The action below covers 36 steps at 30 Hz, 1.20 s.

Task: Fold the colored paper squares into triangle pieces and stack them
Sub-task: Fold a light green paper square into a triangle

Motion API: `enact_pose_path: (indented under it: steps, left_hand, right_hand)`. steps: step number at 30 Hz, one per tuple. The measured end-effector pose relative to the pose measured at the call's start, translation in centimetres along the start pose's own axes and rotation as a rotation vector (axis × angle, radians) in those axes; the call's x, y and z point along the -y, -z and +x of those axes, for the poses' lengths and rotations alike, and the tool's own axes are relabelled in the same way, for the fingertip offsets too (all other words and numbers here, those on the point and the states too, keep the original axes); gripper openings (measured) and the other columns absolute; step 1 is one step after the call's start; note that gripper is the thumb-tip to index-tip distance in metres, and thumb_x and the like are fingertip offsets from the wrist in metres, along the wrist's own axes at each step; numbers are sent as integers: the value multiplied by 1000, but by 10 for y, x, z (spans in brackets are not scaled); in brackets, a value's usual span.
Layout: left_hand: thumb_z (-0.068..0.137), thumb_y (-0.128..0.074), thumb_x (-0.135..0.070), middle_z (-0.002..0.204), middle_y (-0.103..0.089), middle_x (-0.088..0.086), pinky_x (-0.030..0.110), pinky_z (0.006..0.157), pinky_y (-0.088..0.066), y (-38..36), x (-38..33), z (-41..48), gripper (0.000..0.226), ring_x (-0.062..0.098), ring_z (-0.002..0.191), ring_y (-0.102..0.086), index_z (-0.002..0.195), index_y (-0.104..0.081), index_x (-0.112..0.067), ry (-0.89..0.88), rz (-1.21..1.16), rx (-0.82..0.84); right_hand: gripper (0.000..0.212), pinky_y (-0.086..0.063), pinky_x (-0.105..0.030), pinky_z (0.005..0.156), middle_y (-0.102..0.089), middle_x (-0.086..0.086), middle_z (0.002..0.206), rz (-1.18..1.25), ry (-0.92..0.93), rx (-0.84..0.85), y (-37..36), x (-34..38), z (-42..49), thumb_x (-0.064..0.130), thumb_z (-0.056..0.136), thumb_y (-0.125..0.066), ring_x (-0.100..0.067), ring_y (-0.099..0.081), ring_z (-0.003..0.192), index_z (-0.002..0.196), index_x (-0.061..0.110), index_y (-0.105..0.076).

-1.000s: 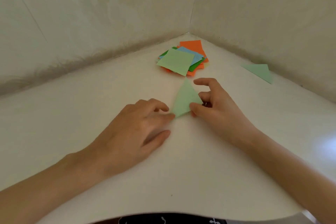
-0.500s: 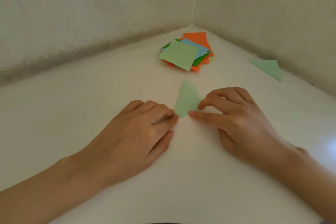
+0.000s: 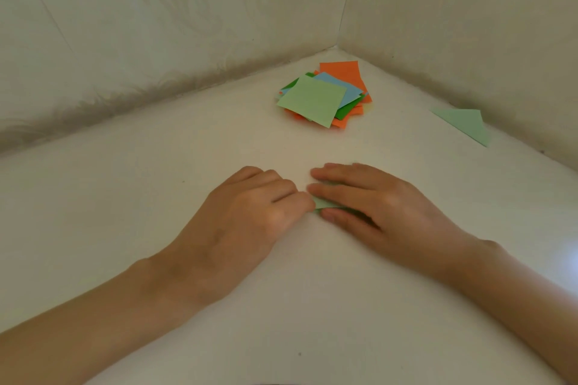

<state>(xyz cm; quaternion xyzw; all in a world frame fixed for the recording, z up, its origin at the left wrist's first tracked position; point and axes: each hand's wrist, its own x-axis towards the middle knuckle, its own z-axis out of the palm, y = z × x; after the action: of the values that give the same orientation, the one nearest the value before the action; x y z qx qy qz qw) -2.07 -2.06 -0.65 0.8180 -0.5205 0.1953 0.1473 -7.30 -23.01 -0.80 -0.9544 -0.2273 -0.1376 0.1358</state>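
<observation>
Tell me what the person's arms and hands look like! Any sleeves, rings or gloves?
Both forearms are bare as far as the picture shows, with no sleeves in sight. The left hand and the right hand wear no gloves, and no rings, watch or bracelet show on them.

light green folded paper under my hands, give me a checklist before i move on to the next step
1. Light green folded paper pinned flat by right hand: ok.
2. Left hand touching its left edge: ok.
3. Crease sharp, corners aligned: cannot tell, hands cover it.
4. Pile of coloured paper squares ready in the corner: ok.
5. Finished light green paper triangle by the right wall, nothing on it: ok.
</observation>
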Motion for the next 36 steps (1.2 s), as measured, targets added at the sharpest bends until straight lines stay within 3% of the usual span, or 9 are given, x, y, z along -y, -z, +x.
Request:
enact_pose_path:
  steps: [4,7,13,23,26,28,30,32,36]
  left_hand:
    - [71,-66,0,75,-63,3,34,65,-39,1,-3,-3,19,25,68,-60,86,-70,-10,-1,1,7]
    - [77,-56,-5,81,-65,3,36,65,-46,3,-6,-9,23,24,73,-60,92,-73,-10,15,-24,21]
    - [79,-42,-17,87,-59,2,32,78,-39,9,-24,-12,38,20,80,-52,103,-70,-8,134,-58,94]
    - [80,-40,-18,89,-59,2,34,77,-40,9,-25,-11,42,21,79,-54,106,-70,-6,148,-56,135]
    - [83,-42,-20,85,-57,0,31,73,-40,8,-24,-10,36,17,74,-52,102,-71,-8,159,-109,113]
    - [86,-44,-23,84,-56,-1,30,70,-39,7,-23,-10,33,15,72,-50,98,-72,-10,168,-141,103]
    - [88,-44,-26,85,-56,-2,28,69,-37,6,-22,-9,32,14,71,-49,96,-72,-12,162,-152,90]
    - [89,-45,-28,86,-57,-2,27,69,-36,6,-21,-8,32,14,71,-50,94,-72,-13,156,-156,86]
    - [90,-44,-38,91,-56,-7,26,70,-38,3,-17,-6,33,9,76,-49,94,-69,-17,236,-254,42]
  right_hand:
    - [33,-56,-43,68,-57,-10,125,26,29,-23,2,5,-6,29,96,-44,-25,-58,110,118,18,-66]
    - [36,-55,-41,59,-51,-11,122,-12,42,26,8,6,-11,30,96,-41,-25,-53,109,124,22,-62]
    - [45,-47,-35,83,-58,-10,109,-183,-37,-33,11,12,-13,50,94,-40,-27,-55,103,118,24,-67]
    - [47,-29,-35,84,-59,-6,110,-362,-333,-143,14,-4,-17,45,96,-33,-27,-45,104,103,23,-74]
    - [40,-29,-25,88,-55,-1,116,-146,-401,-165,18,-10,-14,39,96,-38,-19,-42,108,105,20,-72]
    - [35,-23,-8,94,-49,5,123,131,-434,-106,20,-12,-9,34,97,-43,-9,-37,115,121,21,-64]
    - [35,-14,3,95,-48,5,127,170,-375,-4,18,-11,-4,33,96,-48,-5,-32,118,126,20,-59]
    - [35,-16,1,97,-51,6,123,136,-311,31,13,-13,-4,35,89,-51,-6,-33,116,118,19,-63]
    - [9,-28,-6,90,-57,6,108,292,-335,5,18,-11,-3,28,87,-62,-9,-42,104,92,28,-54]
